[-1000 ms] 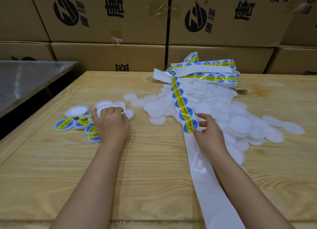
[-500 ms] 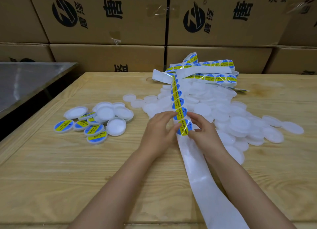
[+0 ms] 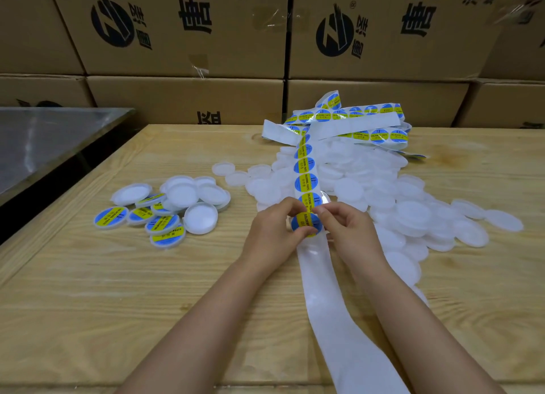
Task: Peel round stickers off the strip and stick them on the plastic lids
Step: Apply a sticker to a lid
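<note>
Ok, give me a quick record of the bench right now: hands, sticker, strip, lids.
left hand: pinches the sticker
right hand: pinches the strip beside that sticker
sticker: appears partly lifted, not yet on a lid
backing: bare, runs toward the person
labelled lids: small group on the left, overlapping, mixed with a few plain ones
bare lids: big pile on the right, under the strip
table: wood
</note>
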Action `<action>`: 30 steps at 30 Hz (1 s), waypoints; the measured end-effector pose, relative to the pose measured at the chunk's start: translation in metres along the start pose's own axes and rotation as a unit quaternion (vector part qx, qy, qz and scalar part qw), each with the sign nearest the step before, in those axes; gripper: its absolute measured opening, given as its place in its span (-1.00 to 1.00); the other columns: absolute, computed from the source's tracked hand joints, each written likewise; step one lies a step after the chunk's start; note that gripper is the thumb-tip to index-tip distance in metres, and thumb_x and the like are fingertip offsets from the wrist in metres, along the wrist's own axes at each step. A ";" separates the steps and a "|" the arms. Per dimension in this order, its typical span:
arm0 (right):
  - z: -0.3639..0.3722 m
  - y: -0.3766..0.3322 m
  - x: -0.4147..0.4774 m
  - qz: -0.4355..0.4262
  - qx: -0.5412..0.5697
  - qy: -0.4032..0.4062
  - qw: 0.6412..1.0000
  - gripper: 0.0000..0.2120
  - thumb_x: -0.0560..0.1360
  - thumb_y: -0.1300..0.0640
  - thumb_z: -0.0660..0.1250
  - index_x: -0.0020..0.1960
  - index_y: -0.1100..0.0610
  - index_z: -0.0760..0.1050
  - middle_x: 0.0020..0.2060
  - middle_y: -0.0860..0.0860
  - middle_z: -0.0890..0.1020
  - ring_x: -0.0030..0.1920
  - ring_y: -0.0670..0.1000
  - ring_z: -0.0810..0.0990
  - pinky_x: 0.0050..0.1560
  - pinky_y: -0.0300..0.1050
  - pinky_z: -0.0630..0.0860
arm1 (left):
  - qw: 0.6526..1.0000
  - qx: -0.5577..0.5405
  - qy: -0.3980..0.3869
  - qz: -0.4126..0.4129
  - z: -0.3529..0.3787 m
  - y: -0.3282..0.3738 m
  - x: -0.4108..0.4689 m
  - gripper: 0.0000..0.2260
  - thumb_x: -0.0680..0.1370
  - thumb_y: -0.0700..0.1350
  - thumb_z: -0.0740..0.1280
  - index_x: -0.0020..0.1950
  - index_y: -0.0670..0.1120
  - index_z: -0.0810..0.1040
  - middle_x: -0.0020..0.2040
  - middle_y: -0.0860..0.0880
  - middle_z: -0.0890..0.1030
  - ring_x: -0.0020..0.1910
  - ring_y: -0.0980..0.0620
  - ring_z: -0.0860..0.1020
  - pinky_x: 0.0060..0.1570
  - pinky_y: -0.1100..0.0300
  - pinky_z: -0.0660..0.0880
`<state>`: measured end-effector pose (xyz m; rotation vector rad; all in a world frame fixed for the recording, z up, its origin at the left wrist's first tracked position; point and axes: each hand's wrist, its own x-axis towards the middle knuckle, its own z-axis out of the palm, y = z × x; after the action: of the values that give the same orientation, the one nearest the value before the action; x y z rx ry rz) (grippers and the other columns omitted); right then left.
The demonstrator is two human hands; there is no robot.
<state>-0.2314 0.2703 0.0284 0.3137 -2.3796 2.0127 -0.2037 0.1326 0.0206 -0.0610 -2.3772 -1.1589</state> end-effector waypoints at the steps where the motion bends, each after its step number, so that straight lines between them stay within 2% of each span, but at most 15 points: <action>1: -0.001 0.001 0.001 0.008 -0.001 0.006 1.000 -0.89 0.51 0.07 0.32 -0.11 0.03 0.61 -0.20 -0.05 0.70 -0.09 -0.07 0.65 0.02 0.00 0.55 | 1.000 -0.002 -0.003 -0.003 0.000 0.000 0.000 -0.76 0.34 -0.09 0.52 -0.07 -0.03 0.55 -0.12 0.10 0.63 -0.08 0.20 0.52 -0.06 0.33 0.41; 3: -0.001 0.002 0.002 0.010 -0.007 0.012 1.000 -0.87 0.51 0.06 0.30 -0.12 0.03 0.62 -0.19 -0.05 0.70 -0.07 -0.03 0.65 0.06 0.05 0.55 | 1.000 -0.009 -0.011 -0.007 0.001 0.000 -0.001 -0.75 0.34 -0.08 0.52 -0.08 -0.02 0.52 -0.12 0.12 0.63 -0.07 0.22 0.54 -0.06 0.34 0.42; 6: -0.002 0.003 0.003 0.001 -0.019 0.048 0.999 -0.85 0.51 0.03 0.31 -0.16 0.02 0.63 -0.24 -0.10 0.69 -0.12 -0.11 0.64 -0.04 -0.09 0.53 | 0.999 -0.040 0.000 0.009 0.001 0.001 -0.001 -0.84 0.41 -0.11 0.47 -0.06 -0.05 0.56 -0.12 0.17 0.62 -0.07 0.27 0.53 -0.04 0.44 0.40; 9: -0.003 0.005 0.005 0.007 -0.033 0.076 0.996 -0.85 0.49 0.06 0.31 -0.21 -0.02 0.61 -0.28 -0.15 0.67 -0.19 -0.19 0.61 -0.14 -0.19 0.46 | 0.996 -0.082 0.026 0.012 0.000 0.002 0.000 -0.95 0.47 -0.19 0.42 -0.12 -0.05 0.61 -0.11 0.14 0.65 -0.02 0.16 0.58 0.05 0.28 0.45; 13: -0.006 0.007 0.006 0.011 -0.055 0.082 0.995 -0.85 0.50 0.09 0.30 -0.19 -0.07 0.59 -0.32 -0.27 0.62 -0.26 -0.38 0.54 -0.25 -0.35 0.39 | 0.985 -0.166 0.039 -0.028 -0.001 0.004 0.002 -0.87 0.46 -0.26 0.41 -0.21 -0.03 0.60 -0.16 0.05 0.66 -0.06 0.11 0.61 0.01 0.18 0.52; 16: -0.008 0.006 0.007 0.028 -0.046 0.092 0.994 -0.86 0.48 0.03 0.30 -0.20 -0.03 0.60 -0.42 -0.28 0.59 -0.34 -0.36 0.51 -0.31 -0.32 0.36 | 0.961 -0.263 0.038 -0.077 -0.006 0.004 0.005 -0.82 0.47 -0.32 0.37 -0.25 -0.07 0.58 -0.24 -0.03 0.64 -0.15 0.02 0.60 -0.05 0.14 0.52; 18: -0.009 0.005 0.007 0.039 -0.045 0.096 0.994 -0.87 0.47 -0.01 0.32 -0.21 -0.02 0.60 -0.36 -0.26 0.62 -0.28 -0.31 0.52 -0.28 -0.31 0.37 | 0.933 -0.339 0.042 -0.112 -0.008 0.004 0.007 -0.81 0.49 -0.35 0.32 -0.27 -0.12 0.55 -0.28 -0.08 0.61 -0.18 -0.07 0.57 -0.07 0.06 0.52; 19: -0.009 0.005 0.007 0.035 -0.057 0.095 0.993 -0.90 0.46 0.01 0.33 -0.20 -0.04 0.58 -0.31 -0.24 0.62 -0.24 -0.30 0.53 -0.28 -0.37 0.37 | 0.915 -0.377 0.045 -0.134 -0.010 0.004 0.008 -0.82 0.50 -0.34 0.30 -0.27 -0.14 0.54 -0.28 -0.10 0.61 -0.18 -0.09 0.57 -0.10 0.07 0.53; 21: -0.008 0.005 0.004 0.012 -0.111 0.082 0.990 -0.92 0.45 0.09 0.34 -0.07 -0.03 0.57 -0.13 -0.18 0.62 -0.15 -0.26 0.53 -0.26 -0.48 0.36 | 0.873 -0.452 0.048 -0.178 -0.012 0.005 0.010 -0.84 0.52 -0.29 0.27 -0.24 -0.14 0.53 -0.22 -0.14 0.62 -0.16 -0.10 0.58 -0.13 0.10 0.55; 24: -0.004 0.004 0.001 -0.065 -0.212 0.057 0.974 -0.73 0.45 0.22 0.35 0.15 0.09 0.56 0.11 -0.02 0.56 0.12 -0.03 0.52 0.09 -0.21 0.43 | 0.822 -0.527 0.034 -0.212 -0.012 0.005 0.011 -0.85 0.54 -0.23 0.25 -0.20 -0.10 0.55 -0.19 -0.08 0.66 -0.14 -0.03 0.62 -0.10 0.06 0.55; 26: -0.001 -0.001 -0.002 -0.110 -0.210 0.060 0.970 -0.71 0.44 0.28 0.35 0.15 0.12 0.57 0.21 0.03 0.50 0.24 0.02 0.46 0.25 -0.06 0.40 | 0.813 -0.537 0.027 -0.223 -0.011 0.004 0.010 -0.86 0.55 -0.22 0.24 -0.15 -0.09 0.55 -0.17 -0.05 0.67 -0.12 0.00 0.63 -0.05 0.04 0.53; 27: 0.000 -0.004 -0.003 -0.125 -0.187 0.062 0.972 -0.73 0.44 0.29 0.36 0.12 0.12 0.58 0.21 0.02 0.50 0.25 0.03 0.45 0.27 -0.05 0.39 | 0.812 -0.537 0.023 -0.226 -0.010 0.003 0.010 -0.87 0.56 -0.22 0.23 -0.13 -0.08 0.55 -0.15 -0.04 0.67 -0.10 0.00 0.62 -0.04 0.03 0.52; 30: 0.002 -0.010 -0.005 -0.117 -0.061 0.057 0.990 -0.85 0.47 0.22 0.36 0.00 0.03 0.58 0.08 -0.04 0.59 0.15 -0.02 0.53 0.18 -0.17 0.43 | 0.817 -0.532 0.001 -0.223 -0.009 0.002 0.010 -0.86 0.57 -0.21 0.21 -0.09 -0.06 0.55 -0.13 -0.02 0.66 -0.07 0.01 0.61 -0.02 0.04 0.51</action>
<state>-0.2244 0.2681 0.0369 0.4409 -2.2649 1.7280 -0.2082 0.1250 0.0312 0.1355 -1.4526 -2.5652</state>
